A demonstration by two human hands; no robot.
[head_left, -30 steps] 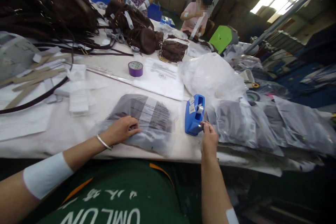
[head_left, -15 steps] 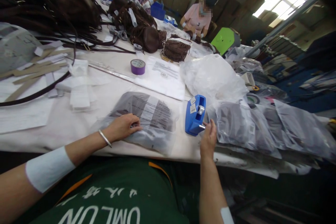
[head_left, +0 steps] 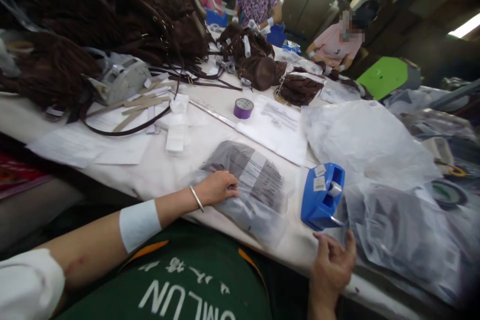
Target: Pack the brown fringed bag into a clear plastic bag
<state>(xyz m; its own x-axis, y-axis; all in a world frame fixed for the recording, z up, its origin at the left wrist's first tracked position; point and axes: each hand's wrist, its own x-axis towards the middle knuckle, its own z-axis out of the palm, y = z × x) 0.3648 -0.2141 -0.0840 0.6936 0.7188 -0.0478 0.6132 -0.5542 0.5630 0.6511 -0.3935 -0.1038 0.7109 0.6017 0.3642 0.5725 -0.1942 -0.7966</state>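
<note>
My left hand (head_left: 219, 187) rests with curled fingers on the near left part of a frosted plastic bag (head_left: 258, 180), which has a dark item inside and lies flat near the table edge. What the fingers hold of it is too small to make out. My right hand (head_left: 333, 260) is raised just in front of a blue tape dispenser (head_left: 318, 200), with its fingers apart. A thin clear strip of tape may sit at the fingertips, but this is not distinct. The dispenser stands upright to the right of the bag.
Filled plastic bags (head_left: 405, 235) and a large clear bag (head_left: 367, 135) lie at the right. A purple tape roll (head_left: 243, 108) sits by white sheets (head_left: 285, 125). Brown bags (head_left: 150, 15) are heaped at the back left. Several people work across the table.
My right hand has drawn back toward my body, away from the dispenser's front. My left hand stays on the bag. The whole view has shifted left.
</note>
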